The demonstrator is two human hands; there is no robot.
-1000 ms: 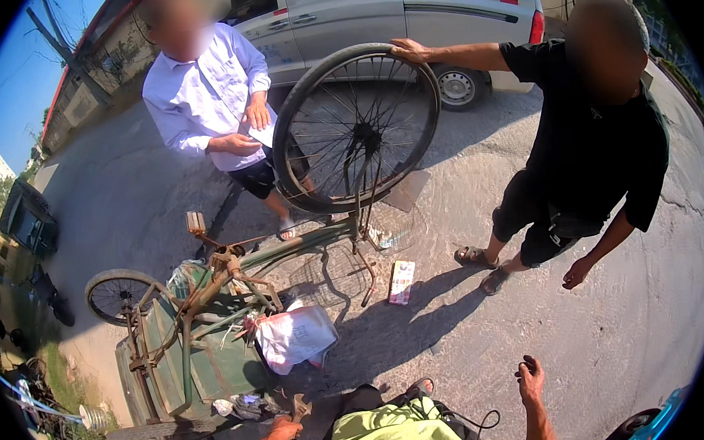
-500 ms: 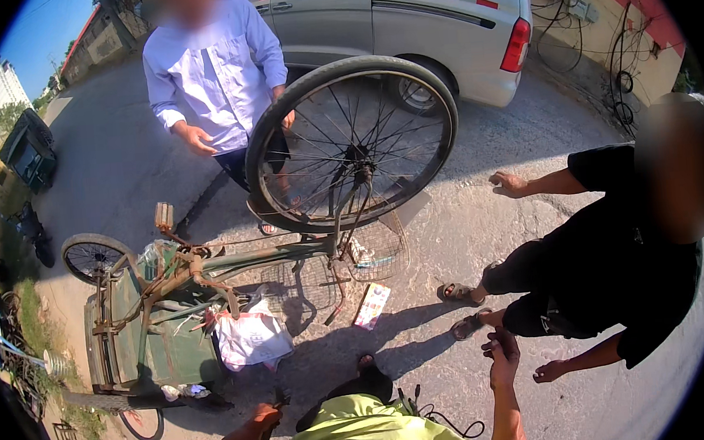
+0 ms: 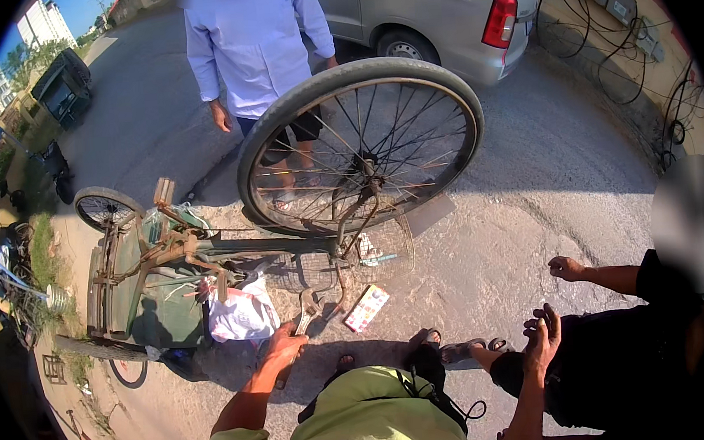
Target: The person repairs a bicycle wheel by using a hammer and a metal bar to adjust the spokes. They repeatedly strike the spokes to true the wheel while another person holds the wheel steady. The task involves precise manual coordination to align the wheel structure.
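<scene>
While an adjustable wrench is held out by its handle in the left hand, no nut or bolt is seen to be engaged by it. The left grip is clenched around the handle. The right hand is raised well apart from the work with its fingers loosely bent, and nothing is seen to be held in its grip.

Ahead, the tricycle is turned upside down on the road, and its front wheel is held up in the air by the fork. As far as can be judged, the turning over is done and the wheel is left within reach, but no removal is shown: the hub is seated in the fork, and the tyre is on the rim. Whether any nut has been loosened or tightened cannot be told. Neither hand is placed on the wheel.

A white bag is set near the frame, and a small printed box is laid near the handlebar. Behind the wheel a person in a pale shirt is seen; a person in black is seen at the right.
</scene>
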